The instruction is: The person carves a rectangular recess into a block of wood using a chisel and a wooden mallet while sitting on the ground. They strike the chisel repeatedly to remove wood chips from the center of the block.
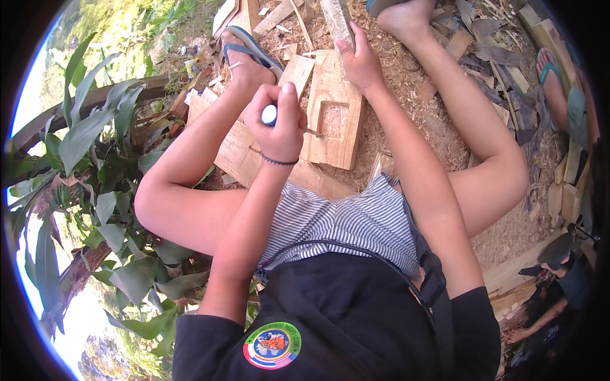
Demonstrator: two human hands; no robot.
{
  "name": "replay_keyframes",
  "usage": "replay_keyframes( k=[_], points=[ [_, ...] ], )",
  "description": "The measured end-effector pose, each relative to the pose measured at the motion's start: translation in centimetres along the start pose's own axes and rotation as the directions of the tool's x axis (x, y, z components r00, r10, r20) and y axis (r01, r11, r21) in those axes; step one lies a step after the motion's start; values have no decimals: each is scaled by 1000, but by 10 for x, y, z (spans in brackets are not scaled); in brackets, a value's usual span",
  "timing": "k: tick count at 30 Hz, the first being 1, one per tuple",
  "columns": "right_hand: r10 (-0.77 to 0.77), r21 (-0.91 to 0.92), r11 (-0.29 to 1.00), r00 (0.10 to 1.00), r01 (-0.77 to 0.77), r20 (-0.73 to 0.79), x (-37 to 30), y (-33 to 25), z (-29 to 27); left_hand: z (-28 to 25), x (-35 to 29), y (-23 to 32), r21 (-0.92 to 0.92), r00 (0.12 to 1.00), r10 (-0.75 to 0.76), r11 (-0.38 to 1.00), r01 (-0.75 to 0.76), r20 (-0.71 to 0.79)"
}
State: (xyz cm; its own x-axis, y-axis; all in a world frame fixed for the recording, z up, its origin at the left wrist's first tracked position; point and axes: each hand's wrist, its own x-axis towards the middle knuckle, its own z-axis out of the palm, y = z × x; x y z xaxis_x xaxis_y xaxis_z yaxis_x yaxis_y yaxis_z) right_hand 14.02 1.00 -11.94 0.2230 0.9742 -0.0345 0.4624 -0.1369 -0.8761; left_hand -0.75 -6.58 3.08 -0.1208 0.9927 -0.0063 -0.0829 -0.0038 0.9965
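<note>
My left hand point(274, 124) is closed around the handle of a chisel point(269, 115); the round handle end faces up, and the thin metal shaft points toward the block. Its tip is near the left side of a shallow rectangular recess in a pale wooden block point(346, 143). Just beyond, my right hand point(363, 62) grips a rough length of wood point(335, 26), raised above the far end of the block. The block lies between my legs on other planks point(238, 155).
Wood chips and offcuts point(279, 18) litter the ground. Leafy plants point(95, 140) crowd the left side. At the right edge are another person's sandaled foot point(549, 73) and stacked wood pieces point(562, 190). Another person point(559, 286) sits at lower right.
</note>
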Motion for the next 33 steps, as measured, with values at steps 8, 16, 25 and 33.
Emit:
replay_keyframes(
  k=[8,16,25,33],
  points=[
    [87,13,996,993,-88,78,8,-6,-4,9,0,-24,90,978,207,974,-209,33],
    [64,28,997,996,-66,56,6,-2,-7,-26,-26,-13,-211,986,167,964,-161,13],
    [19,71,997,999,-21,35,4,-2,-7,-13,-21,-34,20,908,375,923,-385,190],
    [18,57,998,999,-20,39,3,2,-5,-16,-29,-12,-151,981,186,973,-176,51]
  ],
)
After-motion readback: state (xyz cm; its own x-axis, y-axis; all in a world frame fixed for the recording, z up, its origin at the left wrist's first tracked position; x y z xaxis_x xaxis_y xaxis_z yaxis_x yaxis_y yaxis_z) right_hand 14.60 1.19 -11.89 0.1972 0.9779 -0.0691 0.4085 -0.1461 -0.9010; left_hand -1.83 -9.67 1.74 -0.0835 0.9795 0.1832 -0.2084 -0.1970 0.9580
